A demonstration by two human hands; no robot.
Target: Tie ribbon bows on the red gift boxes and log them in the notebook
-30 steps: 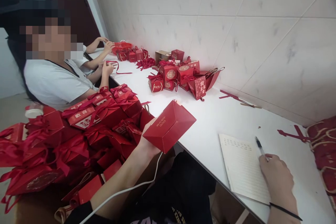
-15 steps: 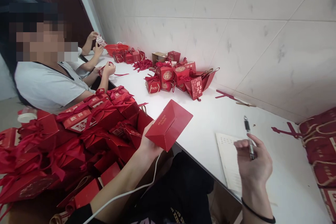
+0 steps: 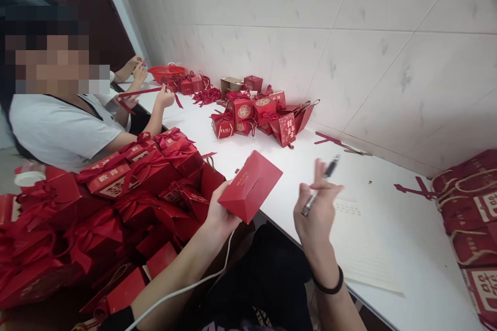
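Observation:
My left hand (image 3: 220, 208) grips a red gift box (image 3: 251, 186) from its left side, with the printed base turned up toward me. Over the table edge, my right hand (image 3: 316, 209) has a pen (image 3: 321, 184) held between its fingers, slanting up to the right. A sheet of lined paper (image 3: 361, 253) with some writing near its top lies on the table, just right of my right hand and partly hidden behind it. A heap of red gift boxes tied with ribbon (image 3: 116, 186) sits to the left of my left arm.
More red boxes (image 3: 256, 111) stand along the wall on the white table (image 3: 388, 207). A red basin (image 3: 166, 73) is at the far end. Stacked red bags (image 3: 462, 217) line the right side. A co-worker (image 3: 70, 119) on the left handles a red ribbon (image 3: 145, 94). A white cable (image 3: 186, 285) crosses my left arm.
My right hand has moved left with the pen, off the paper and toward the box. The box stays in my left hand. The co-worker's hands have spread the ribbon out.

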